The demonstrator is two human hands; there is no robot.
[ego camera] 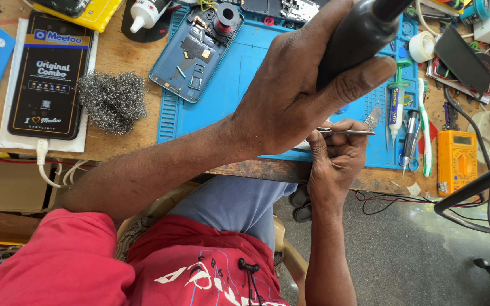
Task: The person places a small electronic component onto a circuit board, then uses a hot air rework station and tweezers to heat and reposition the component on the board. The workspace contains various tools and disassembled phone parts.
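**Mia:** What is the biggest thing on the wooden workbench (126, 62)?

**Ben:** The big blue rubber work mat (239, 73). On it lies an opened teal phone body with its back cover off (194, 51), all its small parts showing. It is well away from both hands.

**Mia:** What are the hands doing?

**Ben:** The left hand (290, 90) is wrapped tight around a thick black tool handle (358, 34), lifted high over the mat. I cannot see the tip of that tool. The right hand (336, 153) is closed on thin silver metal tweezers (347, 132), down at the near edge of the mat. The tweezers point to the right.

**Mia:** What could go wrong?

**Ben:** I think the big black tool may be hot. If it dips low, it could burn the mat or the right hand under it. The left arm also reaches across, so an elbow bump could push things off the bench.

**Mia:** And the small stuff?

**Ben:** I cannot tell whether the tweezers hold anything. A tiny part could slip out and drop to the grey floor (404, 249), since they sit right at the edge. The grey ball of steel wool (112, 99) sits near the phone, and loose bits could land on it. The yellow meter with a dial (456, 161) is near the edge too, and might fall.
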